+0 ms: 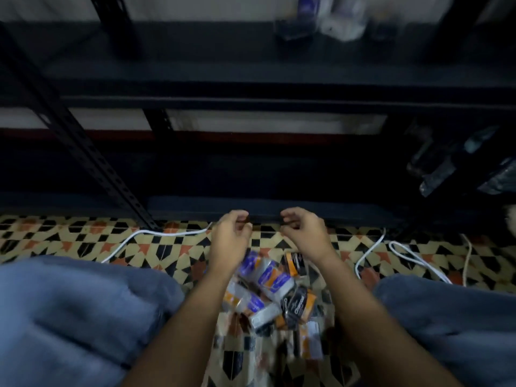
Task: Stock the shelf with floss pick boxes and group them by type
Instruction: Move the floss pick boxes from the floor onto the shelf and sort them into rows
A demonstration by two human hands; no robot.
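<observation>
Both hands hang in the air above the pile of floss pick boxes, and neither one holds anything. The left hand has its fingers loosely curled, thumb side up, nothing in its grasp. The right hand mirrors it just beside, fingers loosely bent, also free of any box. A small gap separates the two.

The pile sits on the patterned tile floor, under the forearms and between the person's knees in blue trousers. Purple-and-white boxes lie on the far side of the pile, beside black-and-orange boxes, one of which reads "Charcoal". All lie jumbled, touching and overlapping.

White cables trail over the tiles beyond the pile on either side. Farther beyond the pile stands the dark metal shelf, its lowest board close to the fingertips. On an upper board, well away from the pile, sit a few blurred packages, too smeared to tell what kind.
</observation>
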